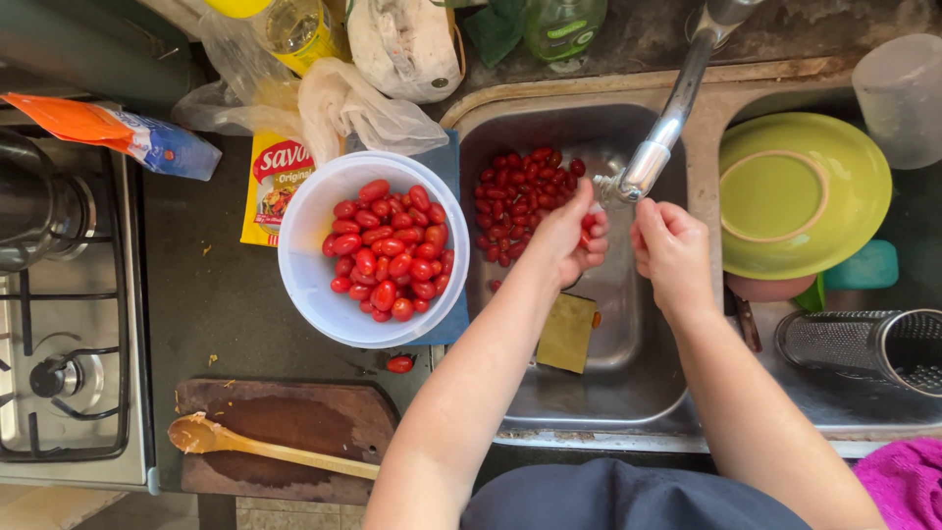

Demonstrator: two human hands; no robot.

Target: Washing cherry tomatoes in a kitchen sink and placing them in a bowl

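We look down at a steel sink [628, 373] where our left hand [569, 240] is cupped, fingers curled around a few red cherry tomatoes [590, 228] just under the faucet [648, 162]. Our right hand [672, 250] is closed in a loose fist beside it; we cannot tell if it holds anything. More tomatoes [515, 196] lie in the basin, and a white bowl [304, 265] on the counter to the left is full of them.
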